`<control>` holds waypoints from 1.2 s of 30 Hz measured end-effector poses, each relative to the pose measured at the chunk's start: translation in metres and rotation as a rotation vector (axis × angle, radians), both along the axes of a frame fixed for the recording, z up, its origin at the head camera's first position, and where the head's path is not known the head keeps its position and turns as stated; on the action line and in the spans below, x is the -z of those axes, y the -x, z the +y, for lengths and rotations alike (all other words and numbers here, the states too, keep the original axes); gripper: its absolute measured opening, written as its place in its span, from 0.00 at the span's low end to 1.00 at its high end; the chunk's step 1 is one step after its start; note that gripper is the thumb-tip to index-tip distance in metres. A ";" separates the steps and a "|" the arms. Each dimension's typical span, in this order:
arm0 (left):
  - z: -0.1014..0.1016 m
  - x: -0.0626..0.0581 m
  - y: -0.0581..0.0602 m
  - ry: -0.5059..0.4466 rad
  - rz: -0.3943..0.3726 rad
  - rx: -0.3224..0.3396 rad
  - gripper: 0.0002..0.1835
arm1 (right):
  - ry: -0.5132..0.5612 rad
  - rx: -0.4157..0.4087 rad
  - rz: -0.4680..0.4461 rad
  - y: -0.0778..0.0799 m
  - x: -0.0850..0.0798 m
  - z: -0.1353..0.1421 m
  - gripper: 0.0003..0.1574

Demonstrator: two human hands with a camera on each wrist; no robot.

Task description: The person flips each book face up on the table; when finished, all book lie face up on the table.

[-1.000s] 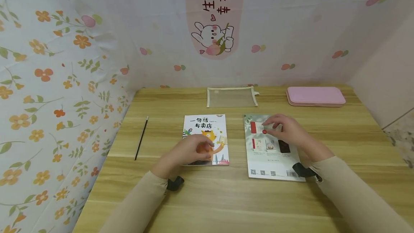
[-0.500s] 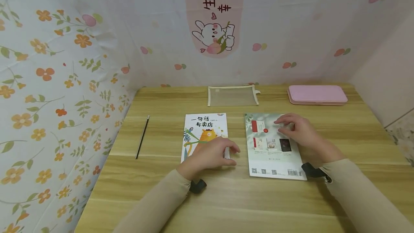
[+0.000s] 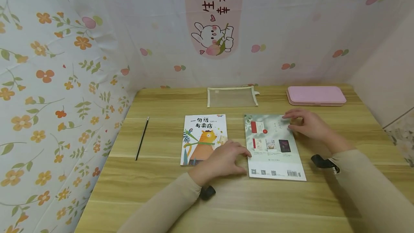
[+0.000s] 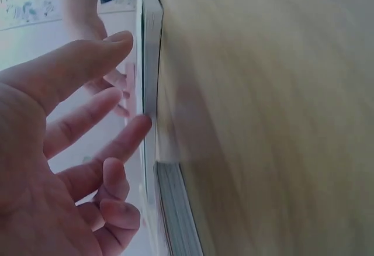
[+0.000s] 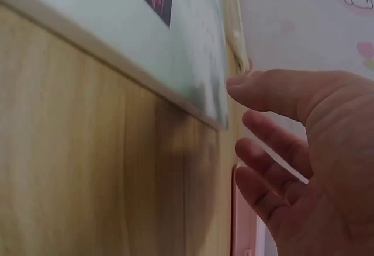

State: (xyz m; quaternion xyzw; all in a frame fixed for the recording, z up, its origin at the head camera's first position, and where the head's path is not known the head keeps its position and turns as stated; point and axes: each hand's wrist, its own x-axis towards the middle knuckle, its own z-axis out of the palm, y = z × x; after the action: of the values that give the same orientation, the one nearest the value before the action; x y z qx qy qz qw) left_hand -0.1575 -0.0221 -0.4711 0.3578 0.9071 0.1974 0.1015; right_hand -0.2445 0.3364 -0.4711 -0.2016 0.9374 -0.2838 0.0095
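On the wooden table lie two books. The left one, a cat picture book (image 3: 203, 146), shows a yellow cat on its cover and is partly covered by my left hand (image 3: 223, 163). Pale green with small printed pictures, the right book (image 3: 275, 164) lies back cover up. My left hand's loosely bent fingers are at its left edge; in the left wrist view one fingertip (image 4: 143, 124) seems to meet that edge. My right hand (image 3: 305, 127) is by its upper right corner, thumb and fingers apart, with a small gap to the book in the right wrist view.
A mesh zip pouch (image 3: 232, 98) lies at the back of the table. Right of it stands a pink pencil case (image 3: 316, 95). A thin dark pencil (image 3: 142, 137) lies on the left. Patterned cloth (image 3: 155, 39) hangs behind the table and along its left side.
My left hand has moved right, from over the cat picture book to the green book's left edge. My right hand has drawn right, from above the green book to its upper right corner.
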 end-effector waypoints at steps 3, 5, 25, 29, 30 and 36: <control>0.005 0.003 -0.003 0.030 0.029 -0.006 0.25 | 0.001 -0.021 -0.031 0.004 0.002 0.007 0.24; 0.008 0.005 -0.005 0.055 0.047 -0.013 0.27 | 0.005 -0.040 -0.033 0.006 0.004 0.011 0.26; 0.018 0.006 -0.015 0.206 0.180 -0.030 0.36 | -0.025 -0.130 -0.089 0.016 0.002 0.011 0.27; 0.019 0.007 -0.014 0.208 0.199 -0.027 0.37 | -0.048 -0.137 -0.084 0.016 0.002 0.011 0.26; 0.019 0.006 -0.014 0.209 0.199 -0.025 0.37 | -0.053 -0.137 -0.085 0.016 0.001 0.011 0.26; 0.021 0.002 -0.014 0.216 0.175 -0.019 0.37 | -0.052 -0.137 -0.092 0.016 0.000 0.015 0.26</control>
State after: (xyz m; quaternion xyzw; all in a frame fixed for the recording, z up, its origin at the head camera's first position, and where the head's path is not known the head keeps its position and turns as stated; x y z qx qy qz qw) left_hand -0.1439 -0.0006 -0.4726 0.3521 0.9317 0.0673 0.0579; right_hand -0.2603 0.3515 -0.4715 -0.2515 0.9272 -0.2668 0.0771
